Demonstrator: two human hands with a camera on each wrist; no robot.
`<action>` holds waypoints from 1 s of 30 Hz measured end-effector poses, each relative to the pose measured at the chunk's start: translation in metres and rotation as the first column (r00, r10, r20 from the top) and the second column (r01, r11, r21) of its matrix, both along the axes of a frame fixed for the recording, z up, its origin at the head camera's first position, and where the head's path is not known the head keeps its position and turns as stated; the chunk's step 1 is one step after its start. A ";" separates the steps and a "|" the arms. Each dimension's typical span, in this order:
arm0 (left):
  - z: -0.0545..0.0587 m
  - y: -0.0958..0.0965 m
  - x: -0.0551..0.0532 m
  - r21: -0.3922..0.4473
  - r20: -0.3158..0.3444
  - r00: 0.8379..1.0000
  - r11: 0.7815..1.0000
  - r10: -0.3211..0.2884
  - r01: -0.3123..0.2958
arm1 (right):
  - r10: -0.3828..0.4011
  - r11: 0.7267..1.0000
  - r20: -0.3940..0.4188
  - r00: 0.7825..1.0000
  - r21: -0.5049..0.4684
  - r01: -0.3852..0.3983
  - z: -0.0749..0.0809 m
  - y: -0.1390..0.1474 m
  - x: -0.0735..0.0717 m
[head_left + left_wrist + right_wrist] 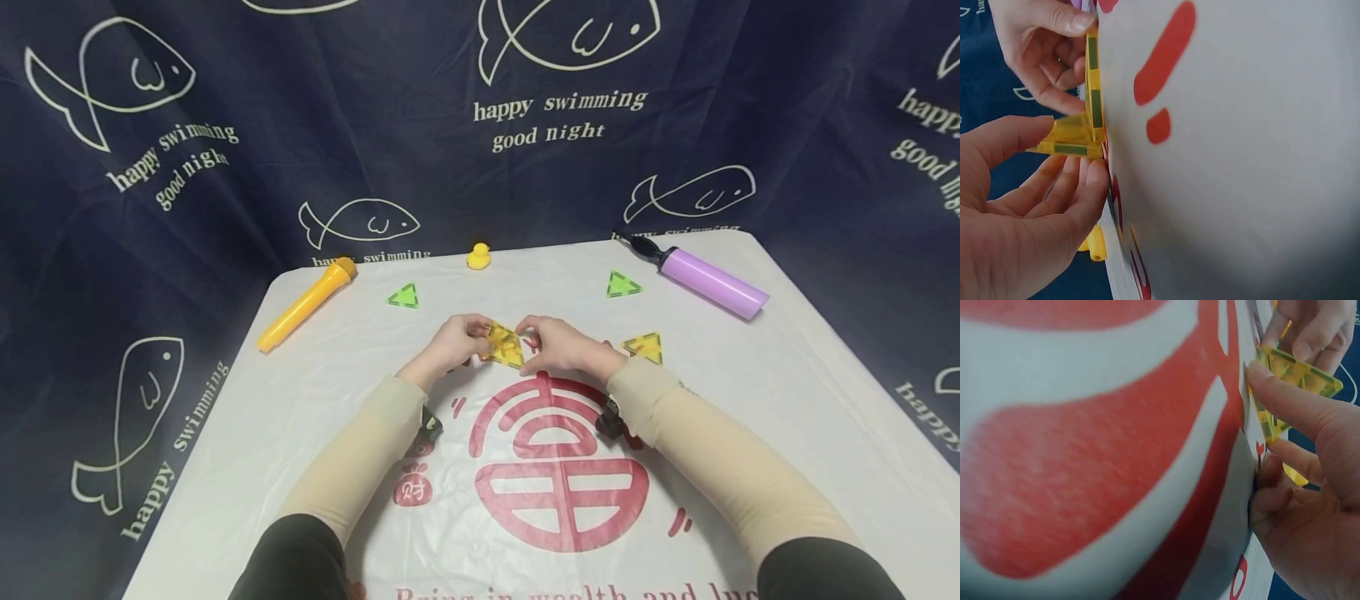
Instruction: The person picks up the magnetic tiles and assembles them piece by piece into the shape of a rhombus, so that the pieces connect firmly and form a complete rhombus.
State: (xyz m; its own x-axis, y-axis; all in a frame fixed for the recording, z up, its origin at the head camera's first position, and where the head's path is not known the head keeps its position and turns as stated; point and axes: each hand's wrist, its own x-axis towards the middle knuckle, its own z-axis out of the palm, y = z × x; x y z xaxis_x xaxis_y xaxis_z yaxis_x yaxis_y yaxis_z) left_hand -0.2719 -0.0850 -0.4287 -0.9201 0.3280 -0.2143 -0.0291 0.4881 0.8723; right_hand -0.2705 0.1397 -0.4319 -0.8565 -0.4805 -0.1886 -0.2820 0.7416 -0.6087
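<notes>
Two yellow see-through triangular tiles meet near the middle of the table, edge against edge. One, the standing yellow tile [1071, 149], rises from the tabletop, and my left hand [452, 342] pinches it between thumb and fingers. The other, the flat yellow tile [1094, 81], lies along the cloth. My right hand [558, 343] grips this flat one at its edges, with thumb and a finger at opposite corners in the right wrist view. Both hands are close together, and from the head view the tiles overlap into one yellow shape.
A third yellow triangle [647, 346] lies right of the right wrist. Farther back are a left green triangle [405, 296], a right green triangle [623, 285], and a yellow toy duck [478, 257]. An orange toy microphone [303, 307] lies left, a purple pump [712, 282] right.
</notes>
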 end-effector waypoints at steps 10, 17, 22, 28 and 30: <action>0.005 -0.057 -0.018 0.034 -0.066 0.988 0.990 0.139 -0.137 | -0.111 0.994 -0.091 0.990 0.010 0.112 -0.007 -0.012 0.015; 0.007 -0.101 -0.042 -0.129 -0.062 0.923 0.914 0.380 -0.385 | -0.207 0.978 -0.114 0.972 -0.001 0.208 -0.011 -0.019 0.025; 0.009 -0.111 -0.055 -0.194 -0.068 0.877 0.856 0.475 -0.479 | -0.282 0.959 -0.105 0.954 0.010 0.285 -0.015 -0.024 0.027; 0.002 -0.108 -0.063 -0.264 -0.147 0.866 0.825 0.478 -0.500 | -0.324 0.944 -0.117 0.939 0.031 0.329 -0.018 -0.032 0.028; -0.001 -0.105 -0.065 -0.282 -0.167 0.863 0.815 0.478 -0.506 | -0.330 0.941 -0.118 0.936 0.038 0.337 -0.016 -0.033 0.029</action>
